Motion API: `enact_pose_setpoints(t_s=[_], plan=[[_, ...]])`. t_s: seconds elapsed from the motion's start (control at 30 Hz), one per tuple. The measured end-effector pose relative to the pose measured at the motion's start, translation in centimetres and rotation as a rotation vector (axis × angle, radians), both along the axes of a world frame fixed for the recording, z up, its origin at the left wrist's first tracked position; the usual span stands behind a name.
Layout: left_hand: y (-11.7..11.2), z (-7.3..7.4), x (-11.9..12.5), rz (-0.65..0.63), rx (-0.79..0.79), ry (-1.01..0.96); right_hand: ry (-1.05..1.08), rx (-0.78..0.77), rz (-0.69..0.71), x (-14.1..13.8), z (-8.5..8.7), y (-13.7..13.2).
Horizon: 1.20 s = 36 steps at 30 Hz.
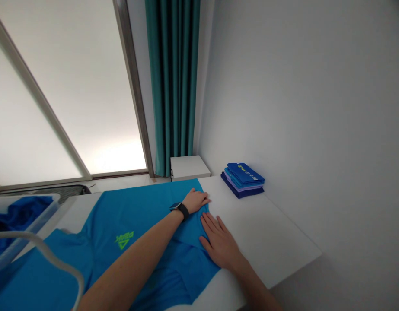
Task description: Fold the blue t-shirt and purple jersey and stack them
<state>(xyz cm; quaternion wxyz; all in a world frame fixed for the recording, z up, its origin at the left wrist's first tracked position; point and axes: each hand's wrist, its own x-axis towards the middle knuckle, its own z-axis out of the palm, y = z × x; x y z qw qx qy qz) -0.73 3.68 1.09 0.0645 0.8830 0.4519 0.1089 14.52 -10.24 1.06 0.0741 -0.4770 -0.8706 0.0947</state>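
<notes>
A bright blue T-shirt [131, 216] with a green logo [124, 239] lies spread on a white table [267, 229], its right side folded over. My left hand [195, 201], with a black-strapped watch [180, 210] on the wrist, rests on the shirt's far edge, fingers together. My right hand [218, 244] lies flat on the folded edge nearer me, fingers spread. Neither hand clearly lifts the cloth. A stack of folded blue and purple garments [243, 180] sits at the table's far end, beyond both hands.
At the left, a white plastic basket [33, 220] holds dark blue clothing, and a curved white bar [40, 246] crosses the foreground. A white wall [299, 99] bounds the table's right side. Behind stand a small white cabinet [189, 166], a teal curtain [171, 82] and a frosted glass door [72, 95].
</notes>
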Motion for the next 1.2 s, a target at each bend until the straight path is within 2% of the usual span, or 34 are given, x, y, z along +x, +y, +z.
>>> enact_pose_setpoints(t_s=[0.13, 0.43, 0.67, 0.8, 1.0, 1.2], plan=[[-0.2, 0.7, -1.4, 0.014, -0.026, -0.031, -0.005, -0.016, -0.004, 0.1, 0.0, 0.1], [-1.3, 2.1, -6.8, 0.076, -0.193, -0.151, 0.049, -0.042, -0.058, 0.3, -0.2, 0.4], [-1.5, 1.6, -6.5, 0.119, -0.267, -0.341, 0.096, -0.022, -0.102, 0.4, -0.3, 0.5], [-2.1, 1.3, -6.0, 0.169, -0.251, -0.339, 0.091, -0.026, -0.084, 0.4, -0.1, 0.4], [-4.8, 2.1, -7.3, 0.180, -0.334, -0.337, 0.094, -0.020, -0.063, 0.5, -0.5, 0.5], [-8.6, 3.7, -9.6, 0.043, -0.406, -0.249, 0.112, -0.014, -0.067, 0.5, -0.4, 0.6]])
